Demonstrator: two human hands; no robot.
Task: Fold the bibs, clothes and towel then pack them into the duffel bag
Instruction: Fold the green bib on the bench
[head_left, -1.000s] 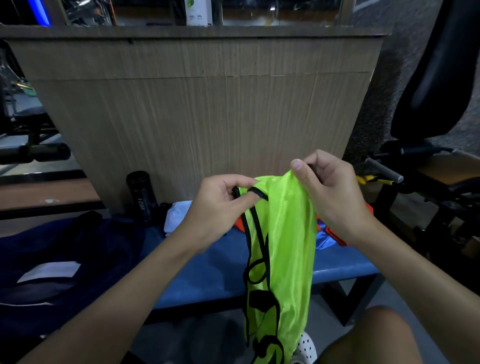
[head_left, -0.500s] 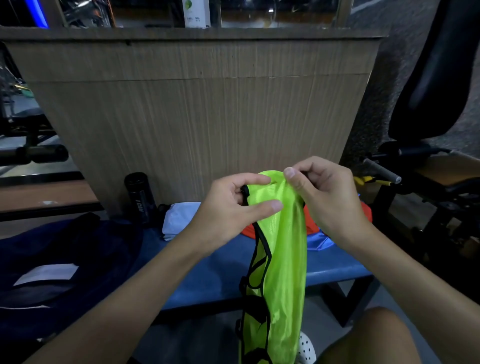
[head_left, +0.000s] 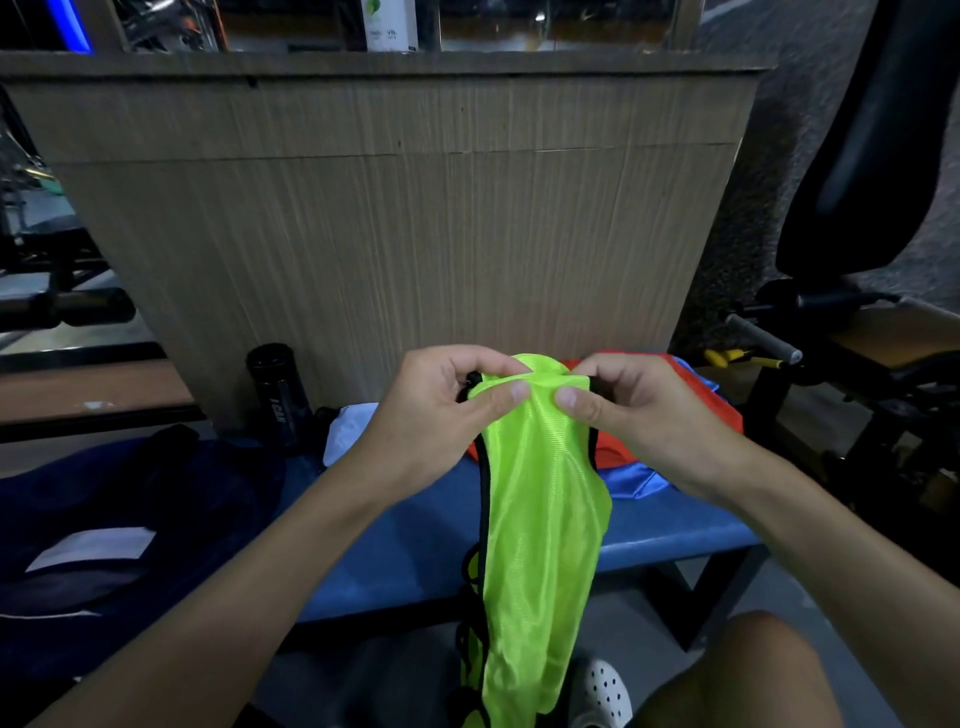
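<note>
left hand (head_left: 436, 410) and right hand (head_left: 639, 410) pinching top of hanging neon green bib (head_left: 540, 519), above blue bench (head_left: 405, 561)

**Green bib held up, the rest on the bench**

The neon green bib (head_left: 540, 519), a mesh piece with black trim, hangs lengthwise, bunched narrow. Its top edge is pinched between the left hand (head_left: 441, 410) and the right hand (head_left: 639, 410). Behind it, on the blue bench (head_left: 395, 545), an orange bib (head_left: 613, 454) lies crumpled on a blue cloth (head_left: 636, 480). A white folded cloth (head_left: 348, 431) lies further left. The dark navy duffel bag (head_left: 156, 493) slumps at the bench's left end, a white label showing.
</note>
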